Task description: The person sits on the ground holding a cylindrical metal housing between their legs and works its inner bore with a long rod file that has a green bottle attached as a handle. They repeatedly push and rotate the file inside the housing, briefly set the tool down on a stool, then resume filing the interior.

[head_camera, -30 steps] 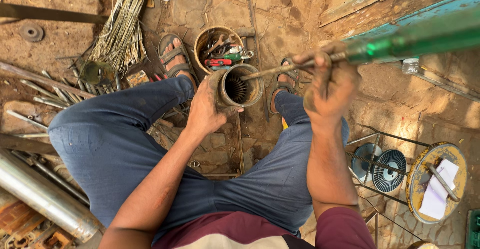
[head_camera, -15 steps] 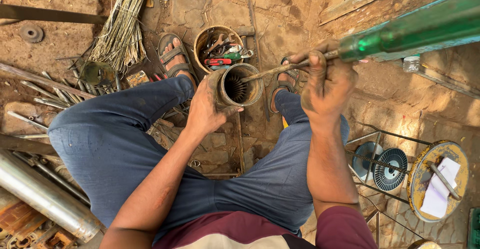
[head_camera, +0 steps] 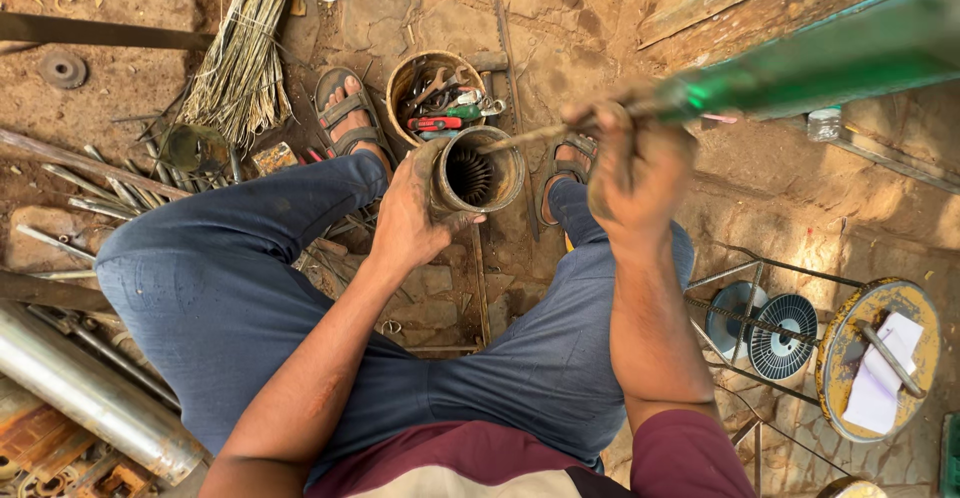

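Bare dirt ground (head_camera: 120, 18), littered with scrap; I note it first. At 8 o'clock lies a steel pipe (head_camera: 80, 398). At 11 o'clock a bundle of dry stalks (head_camera: 245, 48). At 4 o'clock sit two round fan-like discs (head_camera: 770, 323). At 12 o'clock stands a tub of hand tools (head_camera: 440, 98). Centre frame, the left hand (head_camera: 410, 223) wraps firmly round a slotted metal cylinder (head_camera: 478, 171), mouth facing up towards me. The right hand (head_camera: 630, 163) is closed on a green-handled long tool (head_camera: 800, 63), its thin shaft entering the bore. I judge the slots are being worked; next calls for a steady cylinder and the shaft kept in line.
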